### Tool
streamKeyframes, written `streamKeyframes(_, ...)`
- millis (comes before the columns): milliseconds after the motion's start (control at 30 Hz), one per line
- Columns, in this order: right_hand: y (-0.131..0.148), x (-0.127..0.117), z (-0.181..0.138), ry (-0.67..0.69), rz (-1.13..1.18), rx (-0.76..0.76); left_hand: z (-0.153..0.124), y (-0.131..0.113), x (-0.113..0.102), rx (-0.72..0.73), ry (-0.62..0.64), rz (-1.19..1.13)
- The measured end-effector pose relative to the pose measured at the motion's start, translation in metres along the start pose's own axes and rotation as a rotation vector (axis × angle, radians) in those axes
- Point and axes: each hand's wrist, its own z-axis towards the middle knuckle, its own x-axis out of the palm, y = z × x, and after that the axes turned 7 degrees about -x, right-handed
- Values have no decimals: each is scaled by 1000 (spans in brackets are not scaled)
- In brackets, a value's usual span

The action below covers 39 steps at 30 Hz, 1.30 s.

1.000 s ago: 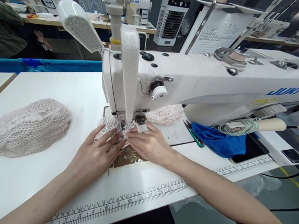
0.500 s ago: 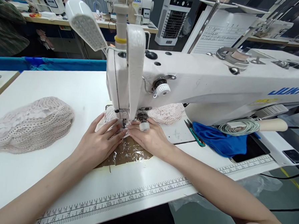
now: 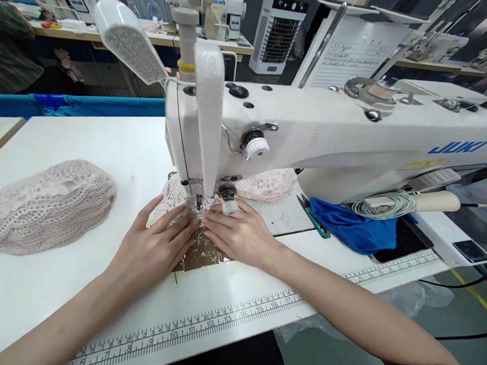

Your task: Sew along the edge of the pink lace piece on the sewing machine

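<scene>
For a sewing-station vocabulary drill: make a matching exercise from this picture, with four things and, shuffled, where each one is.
Things:
1. lace pile
2. blue cloth
3. left hand
4. right hand

Places:
A. under the sewing machine arm, at the right
B. fingers on the lace piece, left of the needle
C. on the table, far left, untouched
D. fingertips just right of the needle

Pairs: 1-C, 2-A, 3-B, 4-D.

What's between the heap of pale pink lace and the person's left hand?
Just a bare strip of white sewing table, shown in the head view.
</scene>
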Motion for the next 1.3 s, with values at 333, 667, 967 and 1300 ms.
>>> streamKeyframes(333,-3,1,3,19,-39,0,-1,4,3,-32,38,-3)
streamKeyframes(667,-7,1,7,63,-32,29,4,6,11,-61,-105,-22)
streamKeyframes(967,-10,1,9,108,-49,47,5,7,14,-55,-115,-35)
streamKeyframes(1300,-11,3,9,136,-63,70,6,7,12,-54,-104,-62)
